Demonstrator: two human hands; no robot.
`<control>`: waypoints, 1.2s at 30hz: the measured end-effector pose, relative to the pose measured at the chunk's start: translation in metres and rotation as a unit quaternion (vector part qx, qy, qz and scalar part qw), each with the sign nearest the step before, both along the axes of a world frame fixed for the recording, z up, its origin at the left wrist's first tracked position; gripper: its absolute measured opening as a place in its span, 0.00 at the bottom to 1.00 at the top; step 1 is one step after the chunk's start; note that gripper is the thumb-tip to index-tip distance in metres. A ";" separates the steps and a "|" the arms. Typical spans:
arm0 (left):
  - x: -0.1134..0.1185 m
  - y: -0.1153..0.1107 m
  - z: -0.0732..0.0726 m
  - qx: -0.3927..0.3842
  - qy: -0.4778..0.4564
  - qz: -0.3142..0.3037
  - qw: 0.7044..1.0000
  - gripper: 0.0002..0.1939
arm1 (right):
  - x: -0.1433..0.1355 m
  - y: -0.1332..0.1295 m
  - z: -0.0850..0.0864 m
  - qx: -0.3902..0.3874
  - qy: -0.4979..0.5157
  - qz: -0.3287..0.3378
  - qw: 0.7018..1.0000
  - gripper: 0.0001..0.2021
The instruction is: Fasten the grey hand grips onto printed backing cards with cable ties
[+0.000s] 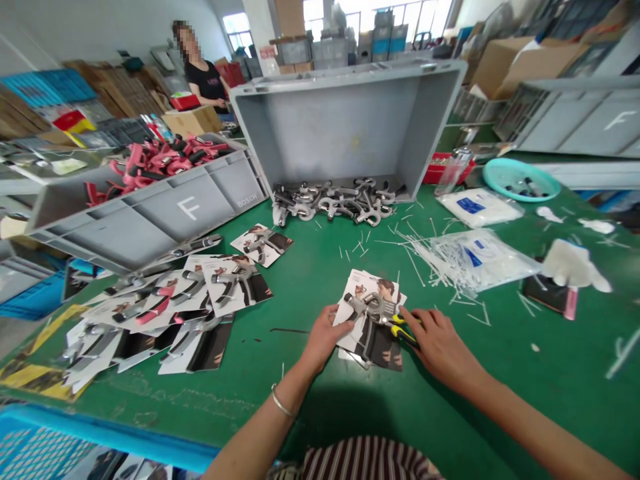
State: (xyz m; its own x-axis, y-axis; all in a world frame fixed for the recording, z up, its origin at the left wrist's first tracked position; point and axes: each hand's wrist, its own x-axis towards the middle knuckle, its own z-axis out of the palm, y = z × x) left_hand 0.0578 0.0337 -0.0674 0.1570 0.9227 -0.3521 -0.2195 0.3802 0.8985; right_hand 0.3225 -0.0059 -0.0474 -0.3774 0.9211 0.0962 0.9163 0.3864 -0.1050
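Note:
My left hand (323, 337) grips the left edge of a printed card (353, 327), its thumb on the front. A grey hand grip (373, 310) lies against that card, and another card shows beneath it. Closed round yellow-and-black cutters (404, 328), my right hand (437, 343) is at the card's right side. The cutters' tips point left at the grey hand grip. White zip ties (433, 260) lie spread on the green table beyond my right hand.
Carded grips (187, 290) are piled at left. A tipped grey crate (345, 127) holds grey grips; another crate (165, 213) holds red ones. At right are plastic bags (493, 257), a white glove (573, 263) and a turquoise bowl (523, 179). A person (205, 77) stands behind.

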 end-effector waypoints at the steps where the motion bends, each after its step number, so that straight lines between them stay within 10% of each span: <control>1: 0.000 0.000 0.000 0.000 0.000 0.000 1.000 0.28 | -0.003 0.000 -0.002 0.004 -0.007 -0.003 1.000 0.29; 9: 0.000 0.000 -0.001 -0.001 0.005 -0.001 1.000 0.27 | -0.019 0.005 -0.003 -0.018 0.021 0.003 1.000 0.24; 16: 0.002 -0.003 0.001 -0.008 -0.011 0.020 1.000 0.29 | -0.017 0.013 0.012 -0.238 0.169 -0.047 0.955 0.13; 22: 0.008 0.000 0.009 -0.011 -0.060 0.103 0.993 0.24 | -0.058 -0.041 0.051 -0.364 0.290 0.157 0.871 0.09; 29: 0.008 -0.001 0.044 0.030 -0.147 0.234 0.961 0.19 | -0.094 -0.036 0.020 -0.294 0.454 -0.093 0.836 0.21; 36: 0.010 -0.005 0.051 0.125 -0.098 0.279 0.947 0.16 | -0.109 -0.020 0.007 -0.318 0.477 -0.067 0.816 0.26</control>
State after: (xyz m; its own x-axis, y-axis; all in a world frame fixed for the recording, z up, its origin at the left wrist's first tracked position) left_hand 0.0674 0.0288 -0.0168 -0.3395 0.9320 -0.1270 -0.4958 -0.0626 0.8662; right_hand 0.2133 -0.0260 -0.0404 -0.3023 0.9258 -0.2268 0.3294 -0.1218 -0.9363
